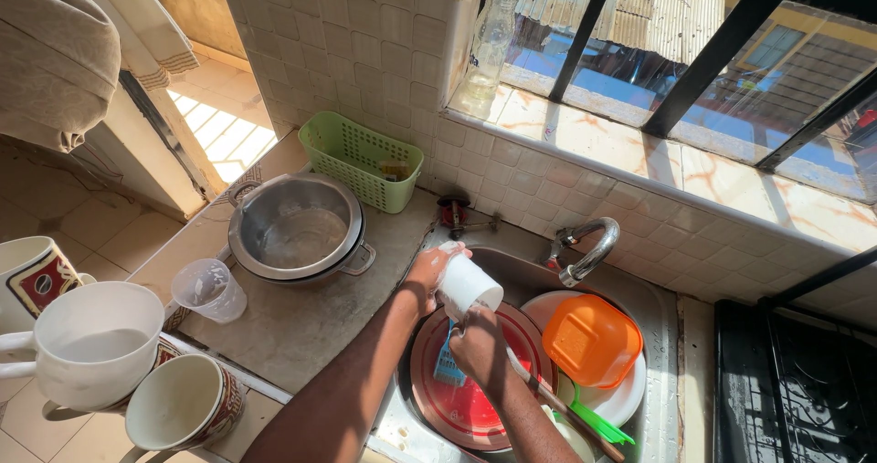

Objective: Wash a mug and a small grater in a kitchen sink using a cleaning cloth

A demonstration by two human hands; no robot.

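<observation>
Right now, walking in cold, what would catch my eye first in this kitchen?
Probably the two hands over the sink: the left hand holds a white cup, the right hand works just below it. Next, the bright orange lid on white plates at the sink's right, and the green basket against the tiled wall, behind a steel pot.

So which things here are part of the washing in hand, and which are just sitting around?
In hand:
left hand gripping the white cup
right hand with the blue scrubber
sink

Lying about:
steel pot
green basket
clear plastic cup
mugs
orange lid
</observation>
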